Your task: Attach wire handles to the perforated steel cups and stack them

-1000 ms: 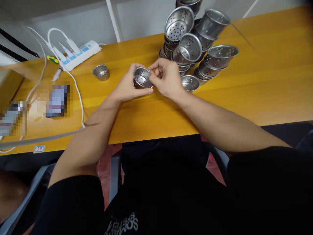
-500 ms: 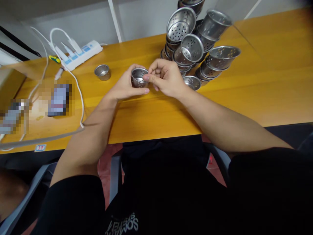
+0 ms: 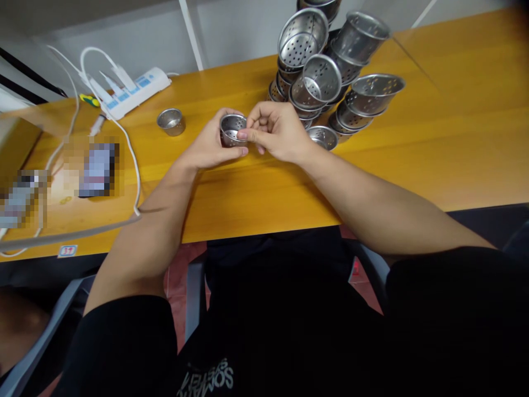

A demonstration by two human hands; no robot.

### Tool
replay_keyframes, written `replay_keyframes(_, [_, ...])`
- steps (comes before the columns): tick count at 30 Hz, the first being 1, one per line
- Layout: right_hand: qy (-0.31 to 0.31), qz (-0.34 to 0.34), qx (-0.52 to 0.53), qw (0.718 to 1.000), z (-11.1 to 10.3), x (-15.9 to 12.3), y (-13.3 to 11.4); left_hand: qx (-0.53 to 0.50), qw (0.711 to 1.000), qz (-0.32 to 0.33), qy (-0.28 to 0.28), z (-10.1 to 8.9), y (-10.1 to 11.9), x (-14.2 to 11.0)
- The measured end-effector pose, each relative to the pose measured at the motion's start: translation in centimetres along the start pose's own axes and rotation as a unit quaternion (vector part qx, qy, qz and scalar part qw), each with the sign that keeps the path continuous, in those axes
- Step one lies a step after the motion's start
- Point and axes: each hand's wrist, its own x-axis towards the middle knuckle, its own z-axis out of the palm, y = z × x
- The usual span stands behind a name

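A small perforated metal cup (image 3: pixel 232 122) is held just over the wooden table, its mouth tilted toward me. Around its left side and front wrap the fingers and thumb of my left hand (image 3: pixel 212 142). My right hand (image 3: pixel 278 132) pinches the cup's right rim, thumb inside the wall and curled fingers outside. Another small metal cup (image 3: pixel 171 122) stands upright on the table to the left of my hands. Just beyond my right hand are stacks of perforated metal cups (image 3: pixel 317 81), several leaning over; one low cup (image 3: pixel 323 138) is partly hidden by my right wrist.
A white power strip (image 3: pixel 138 92) with plugs lies at the back left, its white cable (image 3: pixel 131 151) looping to the front edge. Nearer are a blurred phone (image 3: pixel 98 170) and a numbered label (image 3: pixel 68 251). Another person's arm (image 3: pixel 19 325) shows at lower left.
Both hands keep their hold on the small cup, with the right thumb slightly further over the rim. The whole view has shifted a little; the stacks and the other cup stay put.
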Motion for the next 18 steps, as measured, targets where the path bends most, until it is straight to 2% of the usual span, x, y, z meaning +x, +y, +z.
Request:
replay_keyframes(4, [0.017, -0.013, -0.033, 0.999, 0.1, -0.1, 0.3, 0.001, 1.000, -0.013, 0.014, 0.4, 0.3, 0.0])
replay_keyframes(10, [0.084, -0.051, -0.129, 0.987, 0.3, -0.8, 0.4, 0.007, 0.998, -0.026, 0.061, 0.4, 0.7, 0.5])
replay_keyframes(15, [0.076, -0.109, -0.176, 0.975, 0.2, -1.2, 0.0, 0.024, 0.994, -0.022, 0.105, -0.2, 0.7, 0.6])
replay_keyframes(18, [0.063, -0.109, -0.199, 0.972, 0.2, -1.4, -0.3, 0.027, 0.994, -0.002, 0.107, -0.3, 0.4, 0.5])
